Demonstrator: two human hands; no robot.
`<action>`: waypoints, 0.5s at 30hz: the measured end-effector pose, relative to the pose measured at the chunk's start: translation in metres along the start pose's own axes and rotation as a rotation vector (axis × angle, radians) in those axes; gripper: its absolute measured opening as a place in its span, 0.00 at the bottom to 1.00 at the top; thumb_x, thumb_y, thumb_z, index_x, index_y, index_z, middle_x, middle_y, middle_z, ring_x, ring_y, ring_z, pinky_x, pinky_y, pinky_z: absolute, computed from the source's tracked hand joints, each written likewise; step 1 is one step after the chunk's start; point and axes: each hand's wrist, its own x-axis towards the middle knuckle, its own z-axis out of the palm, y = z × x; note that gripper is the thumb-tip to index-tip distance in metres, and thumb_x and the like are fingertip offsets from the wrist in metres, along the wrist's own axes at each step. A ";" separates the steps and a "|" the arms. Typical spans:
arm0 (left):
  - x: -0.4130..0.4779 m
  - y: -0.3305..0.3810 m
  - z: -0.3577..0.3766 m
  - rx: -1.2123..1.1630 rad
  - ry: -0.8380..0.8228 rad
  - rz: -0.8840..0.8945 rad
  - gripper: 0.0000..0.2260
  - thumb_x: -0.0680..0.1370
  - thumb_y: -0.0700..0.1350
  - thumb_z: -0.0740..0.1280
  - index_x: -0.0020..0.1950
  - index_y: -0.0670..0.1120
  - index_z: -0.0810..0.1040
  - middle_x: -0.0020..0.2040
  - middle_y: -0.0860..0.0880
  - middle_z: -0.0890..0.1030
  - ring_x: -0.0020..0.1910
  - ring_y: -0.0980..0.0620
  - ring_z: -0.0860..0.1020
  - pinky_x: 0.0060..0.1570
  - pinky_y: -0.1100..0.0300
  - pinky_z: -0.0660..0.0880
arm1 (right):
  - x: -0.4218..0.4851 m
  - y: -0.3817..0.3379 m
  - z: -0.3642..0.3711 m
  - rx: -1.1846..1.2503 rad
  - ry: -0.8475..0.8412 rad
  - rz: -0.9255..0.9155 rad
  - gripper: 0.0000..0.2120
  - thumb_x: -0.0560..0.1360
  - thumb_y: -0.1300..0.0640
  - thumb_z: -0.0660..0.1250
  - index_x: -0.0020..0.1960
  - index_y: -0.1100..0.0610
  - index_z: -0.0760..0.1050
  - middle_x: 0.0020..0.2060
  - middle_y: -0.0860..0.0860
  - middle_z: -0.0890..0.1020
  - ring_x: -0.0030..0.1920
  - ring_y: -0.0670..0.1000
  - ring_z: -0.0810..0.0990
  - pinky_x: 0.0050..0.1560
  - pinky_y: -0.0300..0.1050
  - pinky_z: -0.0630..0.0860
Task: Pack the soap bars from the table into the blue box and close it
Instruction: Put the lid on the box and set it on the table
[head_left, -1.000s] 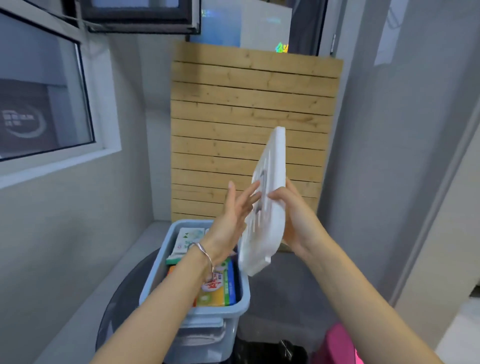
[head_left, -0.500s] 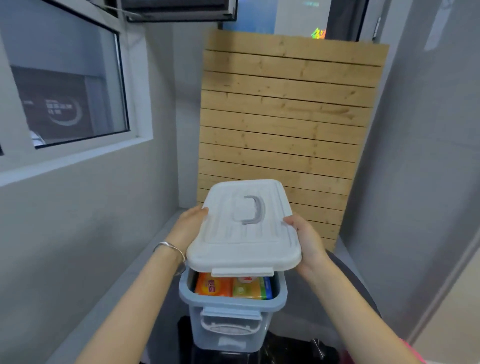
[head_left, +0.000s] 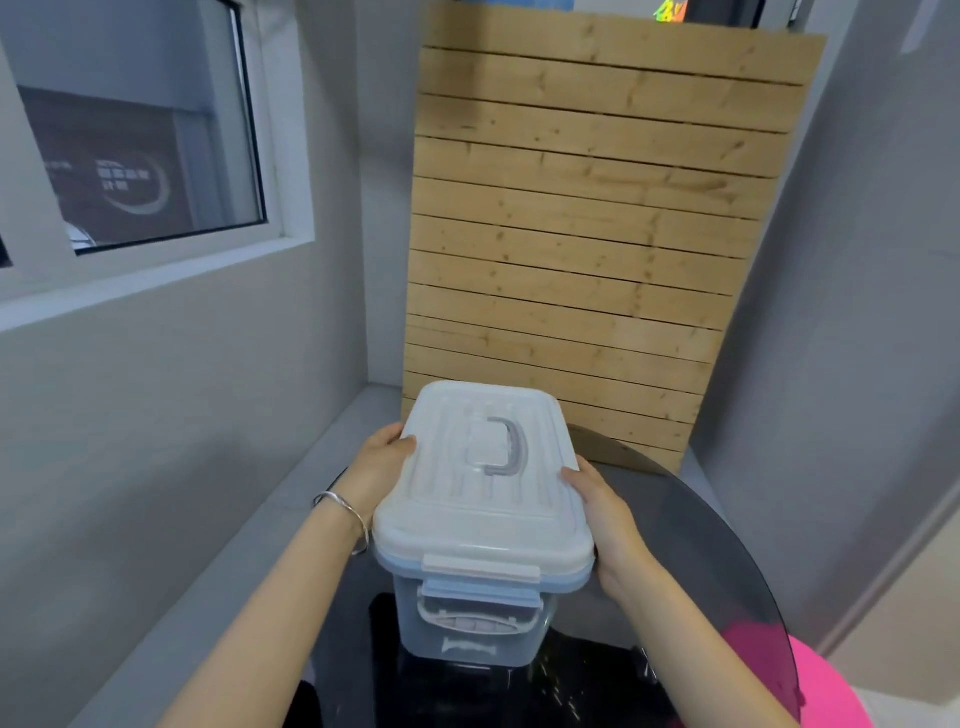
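Lid (head_left: 480, 467) is sitting on the blue box (head_left: 467, 629), long axis running away from the person. Left hand (head_left: 376, 467) and right hand (head_left: 605, 512) are gripping its opposite long edges. Front latch (head_left: 480, 567) is lying nearest, equally reachable.

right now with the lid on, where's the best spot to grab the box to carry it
Probably the grey handle in the middle of the white lid, taken from straight above: it arches across the top with finger room. Both hands, left hand and right hand, hold the lid's long edges; the front latch may not be clipped.
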 end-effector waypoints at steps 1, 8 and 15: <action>0.001 -0.003 0.000 -0.011 -0.007 -0.004 0.14 0.79 0.38 0.57 0.63 0.41 0.72 0.53 0.43 0.78 0.44 0.47 0.77 0.39 0.57 0.73 | 0.000 0.003 -0.002 0.005 -0.003 0.002 0.18 0.79 0.58 0.59 0.67 0.50 0.70 0.55 0.51 0.81 0.53 0.53 0.81 0.46 0.49 0.78; -0.003 -0.023 -0.004 -0.152 -0.064 -0.119 0.13 0.78 0.46 0.60 0.58 0.41 0.77 0.52 0.42 0.82 0.47 0.44 0.80 0.47 0.53 0.76 | 0.000 0.015 -0.007 0.034 -0.020 0.008 0.20 0.78 0.57 0.59 0.70 0.49 0.68 0.58 0.50 0.80 0.57 0.54 0.80 0.55 0.54 0.77; -0.002 -0.025 0.004 -0.231 -0.015 -0.193 0.12 0.75 0.45 0.66 0.53 0.38 0.79 0.49 0.40 0.82 0.45 0.41 0.80 0.48 0.51 0.77 | 0.006 0.010 -0.013 -0.024 0.005 0.020 0.16 0.78 0.56 0.60 0.65 0.50 0.73 0.55 0.52 0.82 0.54 0.54 0.81 0.51 0.51 0.78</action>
